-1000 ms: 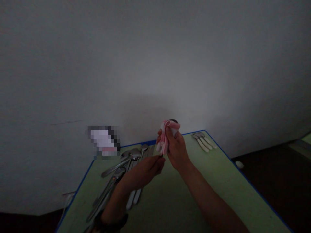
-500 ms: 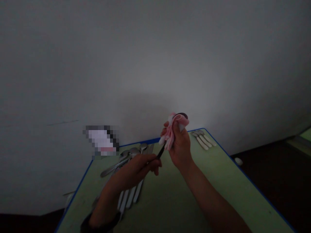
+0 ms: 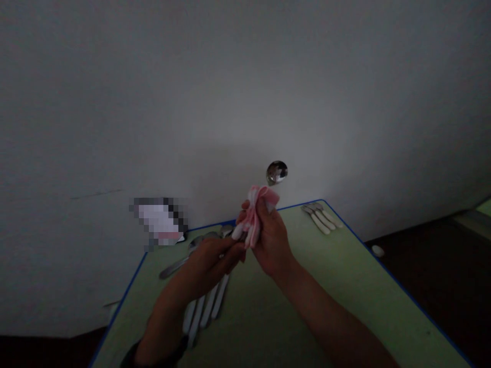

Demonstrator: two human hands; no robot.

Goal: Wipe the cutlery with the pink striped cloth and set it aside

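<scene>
A spoon (image 3: 276, 173) is held up above the table's far edge, its round shiny bowl exposed against the wall. My right hand (image 3: 273, 239) is closed on a pink-and-white cloth (image 3: 256, 212) wrapped around the spoon's handle. Lower down, my left hand (image 3: 217, 258) pinches the handle's end close beside the cloth; fingers and cloth hide most of the handle. Beneath the left hand and forearm lie several metal spoons (image 3: 173, 268) and pieces of cutlery with white handles (image 3: 209, 309), partly covered from view.
The pale green table (image 3: 307, 301) has a blue edge and stands against a grey wall (image 3: 245, 76). Three forks (image 3: 321, 220) with cream handles lie at its far right corner. A blurred-out flat item (image 3: 158, 220) is at the far left. A white object (image 3: 378, 251) is beyond the right edge.
The cloth and my right hand have moved down and left along the spoon, toward my left hand. The bowl, earlier mostly covered by cloth, now shows above it.
</scene>
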